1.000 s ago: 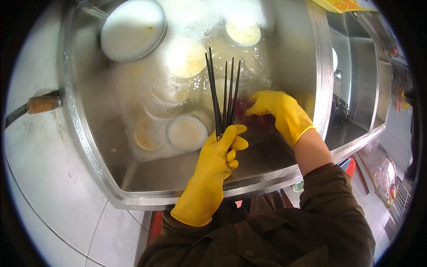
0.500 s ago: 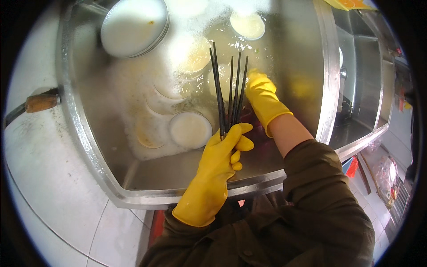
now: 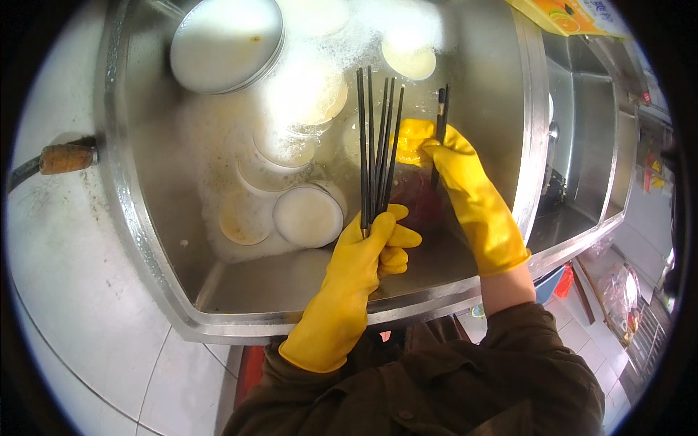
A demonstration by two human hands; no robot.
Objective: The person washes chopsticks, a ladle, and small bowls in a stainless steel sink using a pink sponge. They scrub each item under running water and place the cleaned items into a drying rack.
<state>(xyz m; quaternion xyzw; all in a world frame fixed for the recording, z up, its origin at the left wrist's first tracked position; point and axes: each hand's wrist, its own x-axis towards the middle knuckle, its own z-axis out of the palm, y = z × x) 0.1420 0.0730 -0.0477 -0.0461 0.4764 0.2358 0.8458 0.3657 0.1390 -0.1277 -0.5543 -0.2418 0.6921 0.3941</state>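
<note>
Both my hands wear yellow rubber gloves. My left hand (image 3: 363, 258) is closed around the lower ends of several dark chopsticks (image 3: 377, 145), which stand up in a loose fan over the sink's front part. To the right, my right hand (image 3: 447, 156) is closed on more dark chopsticks (image 3: 440, 109), raised out of the cloudy water. Beneath and between the hands, a dark red shape (image 3: 420, 200) shows dimly under the water; its kind I cannot tell. A round white bowl (image 3: 308, 216) lies just left of my left hand.
The metal sink (image 3: 247, 320) holds soapy water. A stack of white plates (image 3: 227, 45) sits at its far left, a pale bowl (image 3: 409, 58) at the far right. A second basin (image 3: 589, 138) adjoins on the right. A wooden handle (image 3: 67, 159) juts toward the left rim. A yellow-orange packet (image 3: 571, 16) lies far right.
My right hand has come up out of the water, now with chopsticks in its grip. The left hand stays nearly in place, and its chopsticks stand a little more upright.
</note>
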